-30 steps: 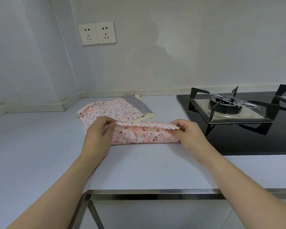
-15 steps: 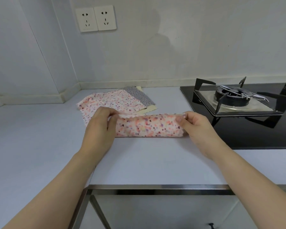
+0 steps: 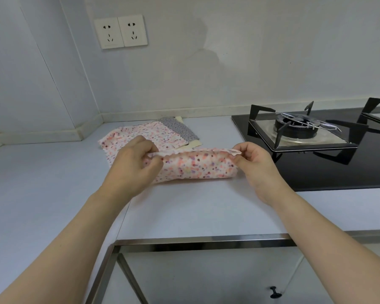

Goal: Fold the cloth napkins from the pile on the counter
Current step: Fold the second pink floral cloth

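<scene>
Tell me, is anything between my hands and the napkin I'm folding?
No. The left hand and right hand already pinch the napkin at its two ends, in front of the pile.

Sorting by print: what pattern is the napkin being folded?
Pink napkin with small multicoloured spots; head view.

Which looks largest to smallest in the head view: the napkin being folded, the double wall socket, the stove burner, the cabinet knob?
1. Napkin being folded
2. Stove burner
3. Wall socket, close to the burner in apparent size, and both sit farther away, so this order is unsure
4. Cabinet knob
</scene>
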A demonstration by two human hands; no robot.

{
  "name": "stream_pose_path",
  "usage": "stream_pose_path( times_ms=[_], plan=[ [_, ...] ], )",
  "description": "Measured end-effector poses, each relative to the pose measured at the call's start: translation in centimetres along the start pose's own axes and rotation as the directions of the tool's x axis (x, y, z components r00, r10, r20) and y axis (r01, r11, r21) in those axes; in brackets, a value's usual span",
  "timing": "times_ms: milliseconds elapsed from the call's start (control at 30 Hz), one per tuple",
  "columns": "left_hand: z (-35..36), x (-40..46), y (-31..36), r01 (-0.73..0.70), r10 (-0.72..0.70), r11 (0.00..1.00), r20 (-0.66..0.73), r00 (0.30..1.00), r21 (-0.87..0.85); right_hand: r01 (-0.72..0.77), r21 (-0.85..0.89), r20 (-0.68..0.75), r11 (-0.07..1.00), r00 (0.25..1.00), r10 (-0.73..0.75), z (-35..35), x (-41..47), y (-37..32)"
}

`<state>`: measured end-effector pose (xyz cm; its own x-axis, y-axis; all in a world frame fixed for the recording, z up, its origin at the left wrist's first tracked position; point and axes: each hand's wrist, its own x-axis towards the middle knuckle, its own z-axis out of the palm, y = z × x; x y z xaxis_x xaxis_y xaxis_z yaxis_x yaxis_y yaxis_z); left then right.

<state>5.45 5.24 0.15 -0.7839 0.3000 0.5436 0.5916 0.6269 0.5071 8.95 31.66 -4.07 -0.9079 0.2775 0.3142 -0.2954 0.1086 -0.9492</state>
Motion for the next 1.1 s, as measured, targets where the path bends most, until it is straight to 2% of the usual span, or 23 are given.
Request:
stream_pose_path(
  times_ms=[267,467,633,733,933,1100],
  plan=[
    [-1.0,0.7,-0.9,0.048,-0.047,0.998,-0.015,0.999,0.042,-0.026,0.158,0.030,0.987,0.999,0.021,-0.1,-0.3,-0.5],
    [-1.4,1.0,-0.4,0.110,-0.112,0.993,0.088,0.990,0.033,0.054,0.067,-0.041,0.996,0.998,-0.052,-0.2,-0.3,-0.5],
    [-1.6,1.3,0.5,0.138,-0.138,0.990,-0.006,0.990,0.002,0.097,-0.010,-0.035,0.995,0.995,-0.098,0.1,-0.9,-0.9],
    [-2.3,1.3,1.4,0.219,-0.223,0.973,-0.042,0.974,-0.076,0.102,-0.055,-0.083,0.993,0.991,-0.106,-0.1,-1.3,-1.3],
    [-3.1,1.3,2.5,0.247,-0.249,0.966,-0.017,0.968,-0.081,0.132,-0.077,-0.148,0.988,0.979,-0.143,-0.6,-1.8,-3.4],
    [-3.5,1.2,3.7,0.241,-0.241,0.970,0.029,0.970,-0.002,0.168,-0.082,-0.197,0.982,0.964,-0.181,-0.9,-1.7,-5.3]
  ],
)
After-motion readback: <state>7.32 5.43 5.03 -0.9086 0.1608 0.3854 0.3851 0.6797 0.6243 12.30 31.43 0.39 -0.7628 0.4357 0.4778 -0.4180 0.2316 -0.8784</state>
